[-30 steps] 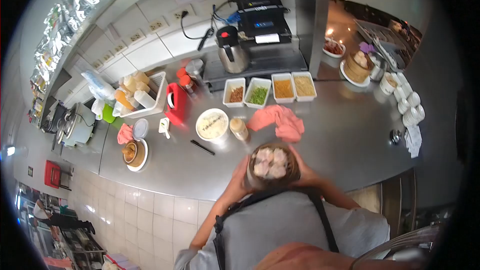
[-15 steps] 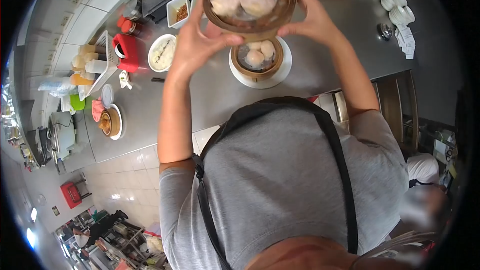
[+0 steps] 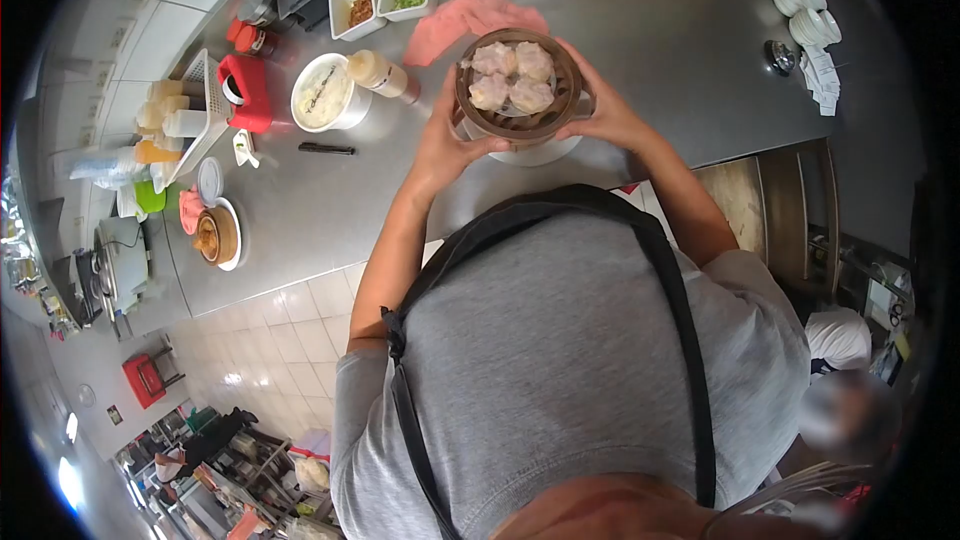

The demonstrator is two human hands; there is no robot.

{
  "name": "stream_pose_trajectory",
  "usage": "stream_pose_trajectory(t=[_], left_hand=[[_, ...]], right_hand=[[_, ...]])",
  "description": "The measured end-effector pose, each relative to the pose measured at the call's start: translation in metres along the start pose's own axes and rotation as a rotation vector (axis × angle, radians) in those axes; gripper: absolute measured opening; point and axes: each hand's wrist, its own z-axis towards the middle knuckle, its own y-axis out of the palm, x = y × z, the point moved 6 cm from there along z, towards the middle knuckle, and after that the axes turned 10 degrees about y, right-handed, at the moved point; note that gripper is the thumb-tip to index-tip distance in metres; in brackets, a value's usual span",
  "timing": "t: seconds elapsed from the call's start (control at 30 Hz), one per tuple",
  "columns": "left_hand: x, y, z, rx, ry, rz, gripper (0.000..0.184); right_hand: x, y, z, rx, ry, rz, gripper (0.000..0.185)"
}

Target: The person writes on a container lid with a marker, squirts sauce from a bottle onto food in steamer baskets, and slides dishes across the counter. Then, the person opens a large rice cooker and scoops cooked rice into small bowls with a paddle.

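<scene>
A bamboo steamer [image 3: 568, 92] bearing four dumplings [image 3: 530, 95] is clasped between the left hand [image 3: 447, 145], at its eight o'clock, and the right hand [image 3: 612, 120], at its four. Beneath it a white plate [image 3: 545, 153] is partly hidden, its edge exposed towards six; a pink cloth [image 3: 475, 28] is seen at eleven.

Plate [image 3: 545, 153] mostly hidden by bamboo steamer [image 3: 520, 132]

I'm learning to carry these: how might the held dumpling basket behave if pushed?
The basket looks wooden, so it likely stays stiff. Its four dumplings look soft, so may dent if bumped, and nothing covers them, so a jolt could shift them.
</scene>
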Motion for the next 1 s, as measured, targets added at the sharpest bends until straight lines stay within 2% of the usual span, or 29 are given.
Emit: stream_pose_trajectory(t=[0.07, 0.17, 0.23, 0.33, 0.43, 0.57, 0.67, 0.77, 0.87, 1.0], left_hand=[[0.006, -0.005, 0.001, -0.011, 0.01, 0.085, 0.109], [0.017, -0.037, -0.023, 0.229, 0.099, 0.41, 0.094], [0.008, -0.069, -0.045, 0.646, 0.122, 0.455, 0.083], [-0.01, -0.087, -0.033, 0.848, 0.139, 0.388, 0.082], [-0.029, -0.089, 0.003, 0.767, 0.205, 0.312, 0.083], [-0.043, -0.092, 0.017, 0.651, -0.026, -0.022, 0.077], [0.027, -0.09, 0.016, 0.466, 0.323, 0.825, 0.067], [0.086, -0.081, 0.018, 0.248, 0.36, 1.305, 0.062], [0.121, -0.069, 0.025, 0.065, 0.453, 1.539, 0.067], [0.133, -0.048, 0.03, -0.086, 0.625, 1.661, 0.063]], right_hand=[[0.004, -0.001, 0.002, -0.006, 0.002, 0.003, 0.126], [-0.001, -0.002, 0.0, 0.041, 0.009, -0.119, 0.13], [-0.001, 0.006, -0.004, 0.075, -0.004, -0.079, 0.132], [-0.001, 0.016, -0.004, 0.121, -0.031, -0.044, 0.135], [0.001, 0.015, 0.0, 0.126, -0.039, -0.086, 0.136], [-0.007, 0.013, -0.003, 0.111, 0.018, -0.131, 0.138], [-0.002, 0.011, -0.011, 0.19, -0.158, -0.141, 0.127], [-0.005, 0.012, -0.016, 0.199, -0.245, -0.2, 0.109], [-0.01, 0.012, -0.018, 0.181, -0.258, -0.219, 0.093], [-0.007, 0.008, -0.019, 0.181, -0.208, -0.236, 0.087]])
